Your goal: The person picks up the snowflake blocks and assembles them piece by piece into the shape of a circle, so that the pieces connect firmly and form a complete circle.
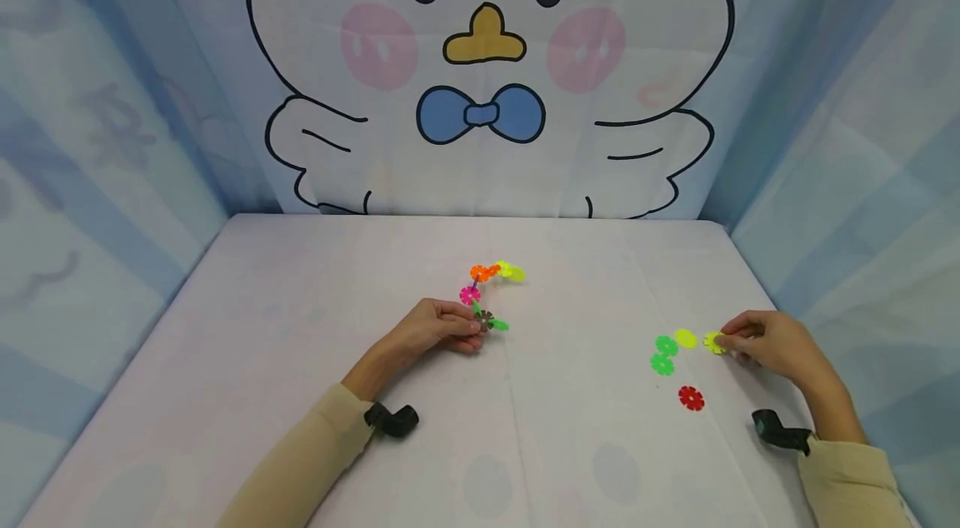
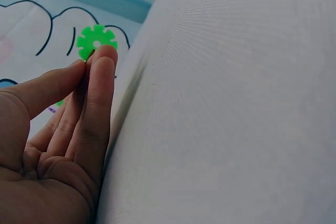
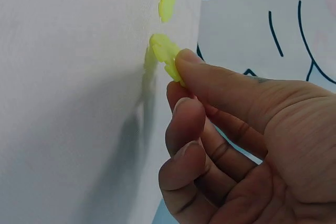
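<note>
Between thumb and fingertips my left hand (image 1: 433,325) pinches a brown notched snowflake disc (image 1: 487,316). This disc belongs to a curved chain of interlocked plastic discs. Bright green discs (image 2: 97,38) sit beside the brown one, and from there the chain runs away through a pink disc (image 1: 469,296) and orange discs (image 1: 479,272) to yellow ones (image 1: 506,269). At the right side of the table, my right hand (image 1: 780,349) pinches a single yellow snowflake disc (image 3: 164,51), tilted on edge close over the white surface. Its other fingers are curled below the thumb.
Left of my right hand lie a loose yellow disc (image 1: 686,338) and two green discs (image 1: 663,365). A red disc (image 1: 692,398) lies nearer to me. The white-covered table (image 1: 570,428) is bordered by patterned curtains (image 1: 90,178) and a cartoon backdrop (image 1: 480,178).
</note>
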Demonstrator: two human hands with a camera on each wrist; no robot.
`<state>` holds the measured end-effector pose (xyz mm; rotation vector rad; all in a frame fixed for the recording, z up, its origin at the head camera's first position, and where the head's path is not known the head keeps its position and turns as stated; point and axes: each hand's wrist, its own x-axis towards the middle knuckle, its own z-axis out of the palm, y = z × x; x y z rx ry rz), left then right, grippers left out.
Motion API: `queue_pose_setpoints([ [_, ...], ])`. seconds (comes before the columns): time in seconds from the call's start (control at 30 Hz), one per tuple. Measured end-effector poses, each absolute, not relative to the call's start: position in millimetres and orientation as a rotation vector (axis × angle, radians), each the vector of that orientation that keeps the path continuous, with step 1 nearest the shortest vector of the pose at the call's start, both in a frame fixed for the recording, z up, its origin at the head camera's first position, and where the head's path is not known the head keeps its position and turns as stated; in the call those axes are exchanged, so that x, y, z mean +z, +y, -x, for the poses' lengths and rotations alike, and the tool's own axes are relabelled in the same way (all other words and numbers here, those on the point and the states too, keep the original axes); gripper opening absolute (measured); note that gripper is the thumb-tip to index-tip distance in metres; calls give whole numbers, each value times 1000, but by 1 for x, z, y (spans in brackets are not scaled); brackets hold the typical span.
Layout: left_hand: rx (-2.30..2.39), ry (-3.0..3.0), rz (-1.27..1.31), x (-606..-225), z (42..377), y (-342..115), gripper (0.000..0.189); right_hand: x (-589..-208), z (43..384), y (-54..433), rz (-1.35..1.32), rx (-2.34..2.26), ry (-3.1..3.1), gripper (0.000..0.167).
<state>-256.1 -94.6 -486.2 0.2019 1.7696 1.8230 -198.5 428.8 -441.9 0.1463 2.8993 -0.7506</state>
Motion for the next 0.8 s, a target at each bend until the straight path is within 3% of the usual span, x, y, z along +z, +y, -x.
queue_pose_setpoints([
  [0.8, 1834, 1760, -200, -488, 258, -94, 22, -446, 224, 326, 127, -1142, 2718, 31],
])
